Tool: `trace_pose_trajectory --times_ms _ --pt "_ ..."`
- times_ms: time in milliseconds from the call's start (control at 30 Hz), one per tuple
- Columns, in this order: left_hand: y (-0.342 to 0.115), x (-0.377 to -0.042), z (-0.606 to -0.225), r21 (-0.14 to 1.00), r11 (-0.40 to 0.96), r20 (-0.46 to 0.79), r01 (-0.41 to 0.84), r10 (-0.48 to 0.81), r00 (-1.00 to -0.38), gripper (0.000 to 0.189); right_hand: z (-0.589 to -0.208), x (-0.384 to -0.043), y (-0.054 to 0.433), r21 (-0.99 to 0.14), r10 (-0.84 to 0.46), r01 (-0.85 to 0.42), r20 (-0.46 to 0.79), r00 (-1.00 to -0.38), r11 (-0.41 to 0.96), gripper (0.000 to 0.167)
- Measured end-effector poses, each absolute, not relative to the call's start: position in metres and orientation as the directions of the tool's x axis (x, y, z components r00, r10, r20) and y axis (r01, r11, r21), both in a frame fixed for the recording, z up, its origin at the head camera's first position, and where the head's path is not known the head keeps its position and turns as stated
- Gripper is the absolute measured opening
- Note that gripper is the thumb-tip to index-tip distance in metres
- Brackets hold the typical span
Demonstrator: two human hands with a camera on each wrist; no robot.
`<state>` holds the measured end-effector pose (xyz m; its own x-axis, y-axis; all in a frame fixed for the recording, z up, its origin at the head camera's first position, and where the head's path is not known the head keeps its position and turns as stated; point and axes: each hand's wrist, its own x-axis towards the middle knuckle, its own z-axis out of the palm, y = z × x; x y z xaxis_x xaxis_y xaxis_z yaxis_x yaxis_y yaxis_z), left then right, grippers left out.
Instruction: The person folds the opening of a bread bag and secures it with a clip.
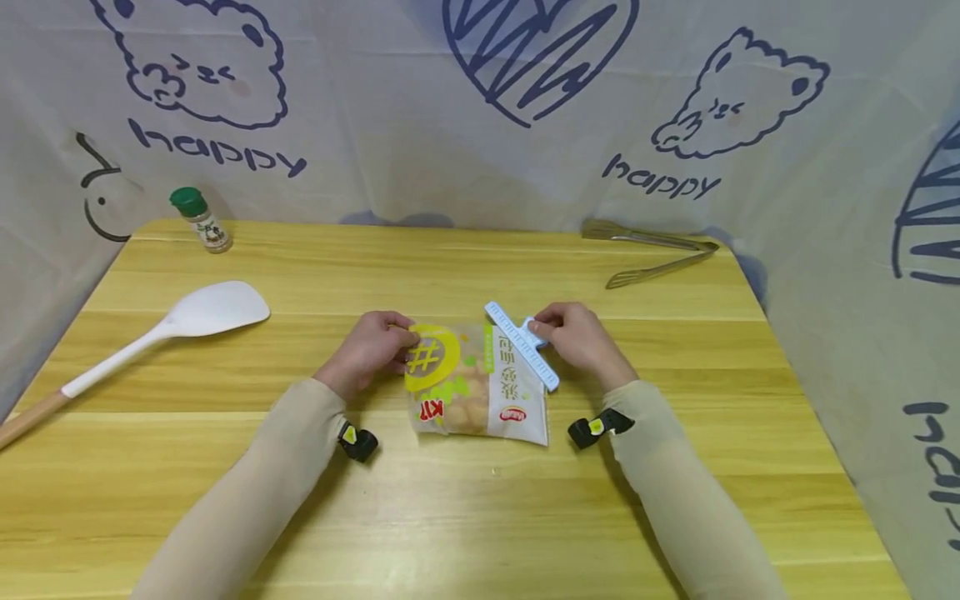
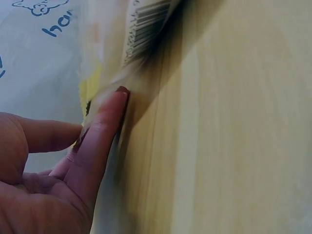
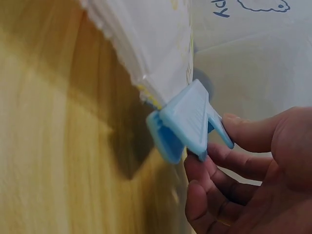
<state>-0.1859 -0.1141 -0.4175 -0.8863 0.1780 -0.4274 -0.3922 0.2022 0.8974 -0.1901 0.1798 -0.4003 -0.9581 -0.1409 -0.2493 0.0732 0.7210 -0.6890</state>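
A snack bag (image 1: 465,396) with a yellow and green print and round, pale brown pieces inside is at the middle of the table. My left hand (image 1: 372,350) pinches its left edge between thumb and fingers; the left wrist view shows a barcode on the bag's underside (image 2: 146,24). A light blue sealing clip (image 1: 522,348) lies slanted across the upper right corner of the bag. Its handle is pinched by my right hand (image 1: 577,337). In the right wrist view, the clip's jaws stand at the corner of the white bag end (image 3: 151,48), with the thumb on one lever.
On the left lies a white spatula (image 1: 217,310) with a wooden handle. A green-capped seasoning bottle (image 1: 202,221) stands at the back left corner. Metal tongs (image 1: 660,250) lie spread at the back right, near the printed cloth (image 1: 420,150) behind the table.
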Motion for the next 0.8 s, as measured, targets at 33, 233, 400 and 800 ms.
trace_pose_trajectory --times_ms 33,233,400,800 --pt "-0.114 -0.186 -0.418 0.897 0.205 -0.427 -0.391 0.176 -0.887 0.028 -0.401 -0.191 0.180 -0.684 -0.144 0.075 -0.257 -0.956 0.726 0.032" --pt "-0.115 -0.186 -0.419 0.901 0.205 -0.416 -0.382 0.165 -0.894 0.027 -0.406 -0.193 0.181 -0.673 -0.155 0.082 -0.284 -0.946 0.735 0.031" --pt "-0.117 -0.184 -0.421 0.896 0.200 -0.428 -0.396 0.156 -0.890 0.027 -0.408 -0.194 0.182 -0.676 -0.168 0.072 -0.283 -0.944 0.733 0.032" --pt "-0.123 -0.180 -0.425 0.914 0.176 -0.392 -0.365 0.157 -0.907 0.030 -0.410 -0.193 0.182 -0.678 -0.198 0.040 -0.270 -0.942 0.734 0.034"
